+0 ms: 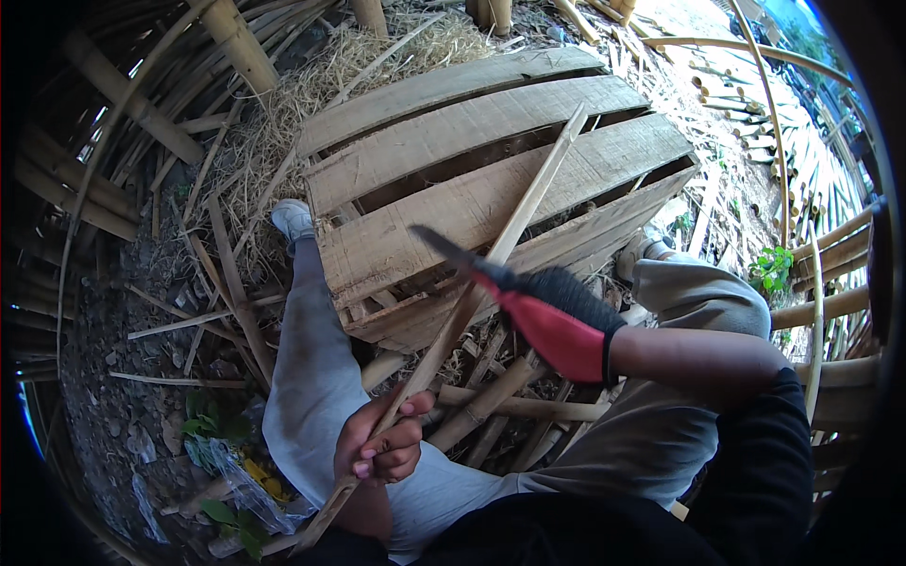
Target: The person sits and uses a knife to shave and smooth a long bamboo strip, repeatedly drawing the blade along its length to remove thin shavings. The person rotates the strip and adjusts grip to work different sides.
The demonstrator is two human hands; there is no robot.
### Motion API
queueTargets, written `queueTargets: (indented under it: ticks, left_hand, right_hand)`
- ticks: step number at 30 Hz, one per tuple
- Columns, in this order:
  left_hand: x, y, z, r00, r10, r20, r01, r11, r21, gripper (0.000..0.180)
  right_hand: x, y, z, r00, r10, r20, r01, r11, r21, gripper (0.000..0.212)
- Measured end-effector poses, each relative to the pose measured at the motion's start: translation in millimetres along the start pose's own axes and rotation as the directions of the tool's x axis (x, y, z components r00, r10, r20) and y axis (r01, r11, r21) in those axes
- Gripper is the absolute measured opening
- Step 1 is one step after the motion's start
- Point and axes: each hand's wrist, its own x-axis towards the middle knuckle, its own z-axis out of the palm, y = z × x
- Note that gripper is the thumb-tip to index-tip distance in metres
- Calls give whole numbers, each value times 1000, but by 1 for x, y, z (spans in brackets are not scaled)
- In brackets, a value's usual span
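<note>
My bare left hand (385, 441) is wrapped round the lower part of a long bamboo strip (514, 226), close above my lap. The strip slants up and to the right, its far end over a slatted wooden crate (406, 241). On my right hand (557, 316) is a red and black glove, closed on a knife whose handle is mostly hidden in the fist. The dark knife blade (439, 247) points up and left, crossing the strip near its middle. Whether the edge touches the strip I cannot tell.
My legs straddle the crate. Bamboo poles (491, 401) and loose strips (236, 292) lie around it. Shavings (311, 80) are heaped behind it. Cut bamboo (812, 141) is piled at the far right. Clear plastic (250, 481) and leaves lie at the lower left.
</note>
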Motion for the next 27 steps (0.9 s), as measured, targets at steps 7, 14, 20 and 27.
queueTargets:
  ticks: [7, 14, 20, 27]
  left_hand:
    - [-1, 1, -1, 1000, -9, 17, 9, 1000, -26, 33]
    - [2, 2, -1, 999, -7, 37, 9, 999, -48, 32]
    - [4, 0, -1, 999, 6, 51, -4, 999, -39, 31]
    - [4, 0, -5, 998, 15, 62, -16, 1000, 4, 33]
  right_hand:
    - [-5, 5, 8, 980, -134, 147, 167, 955, -243, 40]
    - [-6, 29, 29, 962, -272, -11, 261, 931, -254, 36]
    - [-3, 34, 31, 940, -340, 33, 339, 918, -204, 36]
    - [-19, -12, 18, 979, -153, 133, 171, 976, -138, 31]
